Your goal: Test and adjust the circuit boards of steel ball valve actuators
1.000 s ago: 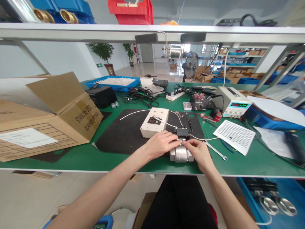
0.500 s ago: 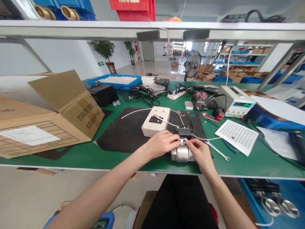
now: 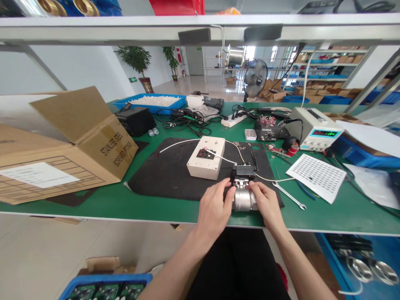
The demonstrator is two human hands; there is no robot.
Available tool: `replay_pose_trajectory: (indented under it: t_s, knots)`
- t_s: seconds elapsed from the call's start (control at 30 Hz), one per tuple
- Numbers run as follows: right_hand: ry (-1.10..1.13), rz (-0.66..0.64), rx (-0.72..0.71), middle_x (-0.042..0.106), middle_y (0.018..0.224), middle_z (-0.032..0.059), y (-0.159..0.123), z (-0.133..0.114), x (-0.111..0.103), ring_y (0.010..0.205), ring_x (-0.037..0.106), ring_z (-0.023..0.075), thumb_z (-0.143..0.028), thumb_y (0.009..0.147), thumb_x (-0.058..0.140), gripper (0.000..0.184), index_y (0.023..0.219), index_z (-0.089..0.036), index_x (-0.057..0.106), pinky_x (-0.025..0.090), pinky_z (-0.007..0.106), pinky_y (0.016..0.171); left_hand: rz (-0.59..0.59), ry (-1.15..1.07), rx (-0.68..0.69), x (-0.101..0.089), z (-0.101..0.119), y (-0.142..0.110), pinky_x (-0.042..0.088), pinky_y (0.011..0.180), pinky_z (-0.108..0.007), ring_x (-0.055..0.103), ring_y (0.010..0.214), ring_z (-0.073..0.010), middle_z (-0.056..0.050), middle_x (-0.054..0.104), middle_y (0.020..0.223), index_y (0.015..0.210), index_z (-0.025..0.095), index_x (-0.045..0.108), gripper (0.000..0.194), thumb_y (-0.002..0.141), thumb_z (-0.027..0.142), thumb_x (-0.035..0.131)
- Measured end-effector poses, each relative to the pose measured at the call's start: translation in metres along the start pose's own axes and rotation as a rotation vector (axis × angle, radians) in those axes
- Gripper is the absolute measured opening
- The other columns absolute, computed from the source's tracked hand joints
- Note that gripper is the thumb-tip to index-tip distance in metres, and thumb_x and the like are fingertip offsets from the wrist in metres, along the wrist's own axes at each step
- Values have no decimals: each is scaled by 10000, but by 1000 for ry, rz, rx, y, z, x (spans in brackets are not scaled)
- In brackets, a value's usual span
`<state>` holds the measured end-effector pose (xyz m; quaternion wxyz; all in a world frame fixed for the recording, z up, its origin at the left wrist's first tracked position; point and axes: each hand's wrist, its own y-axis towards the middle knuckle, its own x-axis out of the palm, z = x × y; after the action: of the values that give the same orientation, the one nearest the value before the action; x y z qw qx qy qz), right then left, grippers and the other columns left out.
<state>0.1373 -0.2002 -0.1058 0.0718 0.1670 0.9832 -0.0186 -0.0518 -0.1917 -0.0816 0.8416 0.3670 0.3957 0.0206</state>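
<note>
A silver metal valve (image 3: 243, 199) lies at the front of the bench, with a black box-shaped actuator (image 3: 243, 172) attached on its far side. My left hand (image 3: 215, 207) holds the valve's left side, thumb and fingers curved around the end. On the other side, my right hand (image 3: 268, 204) is closed at the valve's right, its fingertips at the bracket between valve and actuator. Anything small in those fingertips is hidden. White cables run from the actuator, one to a beige control box (image 3: 206, 160) with red and black terminals.
A dark mat (image 3: 168, 175) lies under the beige box. To the right are a wrench (image 3: 289, 195), a printed sheet (image 3: 316, 177) and a power supply (image 3: 317, 131). An open cardboard carton (image 3: 103, 146) stands left. A shelf (image 3: 140, 31) crosses overhead.
My left hand has shifted from the bracket, near the actuator, down and back to the valve's left side. My right hand stays at the bracket. The view has tilted slightly.
</note>
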Motion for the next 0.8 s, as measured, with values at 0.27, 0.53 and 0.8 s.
replay_pose_trajectory:
  t_s: [0.27, 0.53, 0.8]
  knots:
    - [-59, 7, -7, 689, 765, 33, 1, 1, 1, 730, 560, 203, -596, 912, 645, 424, 816, -197, 749, 402, 279, 634, 25, -277, -321, 2, 29, -10, 553, 1062, -510, 666, 1227, -282, -107, 718, 1312, 1379, 217, 581, 346, 1060, 337, 524]
    - [-73, 12, -18, 677, 745, 31, 1, 0, 2, 700, 550, 199, -614, 922, 617, 459, 821, -181, 732, 403, 271, 623, -22, -341, -442, 3, 33, -10, 496, 1142, -473, 628, 1298, -252, -83, 675, 1379, 1391, 245, 569, 345, 1051, 290, 525]
    - [-95, 15, -9, 658, 744, 1, 1, -1, 2, 702, 537, 184, -574, 925, 630, 393, 812, -206, 709, 391, 264, 626, 61, -376, -407, 5, 33, -12, 500, 1118, -410, 630, 1262, -226, -65, 661, 1360, 1363, 259, 607, 347, 1018, 244, 574]
